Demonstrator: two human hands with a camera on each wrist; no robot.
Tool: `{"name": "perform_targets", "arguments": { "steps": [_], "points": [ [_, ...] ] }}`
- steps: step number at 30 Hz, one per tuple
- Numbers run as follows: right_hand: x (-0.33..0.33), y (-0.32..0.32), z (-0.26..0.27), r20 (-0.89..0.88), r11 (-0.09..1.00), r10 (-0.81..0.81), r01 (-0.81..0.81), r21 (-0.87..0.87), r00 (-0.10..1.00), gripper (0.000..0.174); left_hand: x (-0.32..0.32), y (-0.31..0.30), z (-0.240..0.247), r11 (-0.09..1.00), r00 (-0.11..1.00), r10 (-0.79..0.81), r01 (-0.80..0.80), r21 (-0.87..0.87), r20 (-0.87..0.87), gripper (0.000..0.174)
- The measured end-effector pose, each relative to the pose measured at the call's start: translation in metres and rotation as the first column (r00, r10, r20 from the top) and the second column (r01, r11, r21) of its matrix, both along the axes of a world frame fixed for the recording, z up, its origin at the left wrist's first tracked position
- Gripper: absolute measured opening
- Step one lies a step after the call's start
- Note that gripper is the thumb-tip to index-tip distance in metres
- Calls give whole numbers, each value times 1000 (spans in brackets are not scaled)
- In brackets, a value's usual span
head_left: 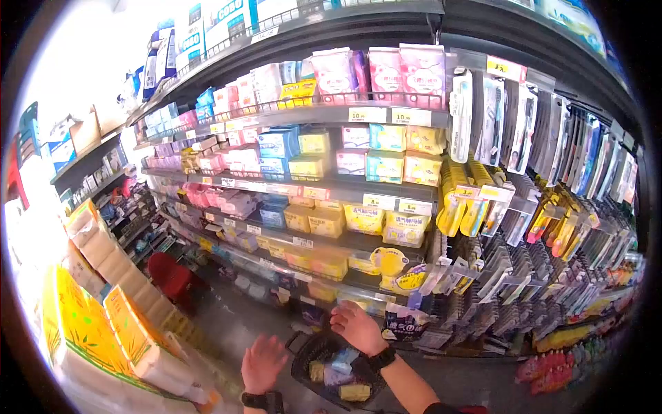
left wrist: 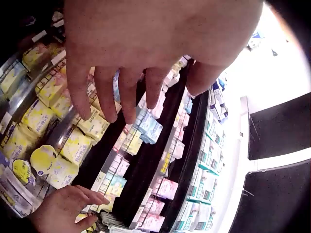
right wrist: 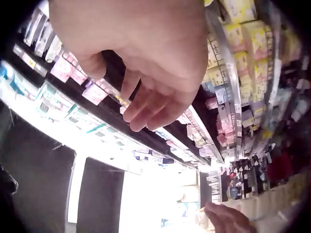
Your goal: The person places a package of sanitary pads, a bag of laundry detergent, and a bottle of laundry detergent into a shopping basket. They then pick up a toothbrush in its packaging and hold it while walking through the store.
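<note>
My left hand (head_left: 264, 364) is raised beside a dark shopping basket (head_left: 298, 359), empty, with its fingers spread and hanging downward in the left wrist view. My right hand (head_left: 357, 327) is above the basket's far right side, in front of the lower shelves. Its fingers bend loosely and hold nothing in the right wrist view. Inside the basket lie several soft packs, among them a yellow pack (head_left: 354, 392) and a light blue pack (head_left: 345, 359). Near the right hand stands a dark purple pack (head_left: 405, 323) on a low shelf.
Shelves ahead hold rows of packs, including yellow packs (head_left: 364, 219) and pink packs (head_left: 422, 72). Toothbrush packs (head_left: 493, 114) hang on hooks at the right. Large orange-and-white tissue bundles (head_left: 76, 317) stack at the left. A red stool (head_left: 172, 276) stands in the aisle.
</note>
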State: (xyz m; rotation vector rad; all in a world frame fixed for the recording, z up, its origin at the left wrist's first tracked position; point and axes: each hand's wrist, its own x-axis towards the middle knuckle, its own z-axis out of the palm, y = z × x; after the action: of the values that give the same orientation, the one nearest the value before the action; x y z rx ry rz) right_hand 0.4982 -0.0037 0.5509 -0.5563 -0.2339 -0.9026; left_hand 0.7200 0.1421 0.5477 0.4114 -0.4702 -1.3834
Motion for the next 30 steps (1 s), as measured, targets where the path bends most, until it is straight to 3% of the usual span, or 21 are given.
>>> {"name": "perform_targets", "arguments": {
  "steps": [3, 5, 6, 11, 14, 16, 18, 19, 20, 21, 22, 23, 26, 30],
  "points": [
    [10, -16, 12, -106, 998, -37, 32, -47, 994, 35, 22, -28, 15, 998, 995, -53, 56, -29, 84, 44],
    [16, -29, 26, -169, 966, -170, 130, -222, 971, 36, 37, -59, 23, 990, 987, -121, 128, -58, 105, 44],
    [22, -31, 40, -202, 961, -216, 171, -219, 955, 34, 45, -75, 28, 987, 974, -133, 146, -61, 184, 45],
    [64, -64, 85, -207, 915, -334, 263, -306, 920, 34, 93, -160, 78, 951, 910, -181, 258, -168, 374, 47],
    [90, -91, 113, -264, 706, -685, 529, -471, 679, 34, 113, -210, 116, 923, 865, -141, 291, -252, 482, 45],
    [97, -116, 145, -305, 525, -851, 675, -518, 428, 33, 115, -241, 148, 916, 808, -41, 265, -301, 587, 44],
    [92, -136, 183, -174, 221, -975, 667, -711, 137, 32, 109, -267, 183, 890, 732, 92, 244, -385, 675, 45],
    [87, -144, 203, -190, 118, -981, 652, -749, -41, 33, 105, -283, 196, 871, 691, 159, 238, -430, 705, 46],
    [86, -147, 229, -160, 70, -984, 644, -762, -82, 33, 100, -297, 207, 862, 674, 195, 228, -452, 713, 46],
    [78, -161, 246, -53, -62, -982, 580, -812, -179, 34, 92, -312, 219, 850, 659, 238, 215, -481, 714, 47],
    [69, -173, 259, 56, -187, -963, 502, -844, -264, 35, 86, -326, 232, 830, 568, 367, 158, -535, 737, 47],
    [65, -183, 273, 81, -238, -944, 490, -839, -320, 38, 83, -346, 241, 807, 538, 417, 152, -571, 733, 46],
    [57, -207, 307, 135, -334, -888, 414, -846, -440, 47, 63, -379, 280, 717, 588, 528, 79, -693, 613, 45],
    [50, -234, 345, 194, -383, -814, 255, -888, -547, 65, 37, -409, 329, 649, 560, 598, 81, -756, 573, 61]
  ]
}}
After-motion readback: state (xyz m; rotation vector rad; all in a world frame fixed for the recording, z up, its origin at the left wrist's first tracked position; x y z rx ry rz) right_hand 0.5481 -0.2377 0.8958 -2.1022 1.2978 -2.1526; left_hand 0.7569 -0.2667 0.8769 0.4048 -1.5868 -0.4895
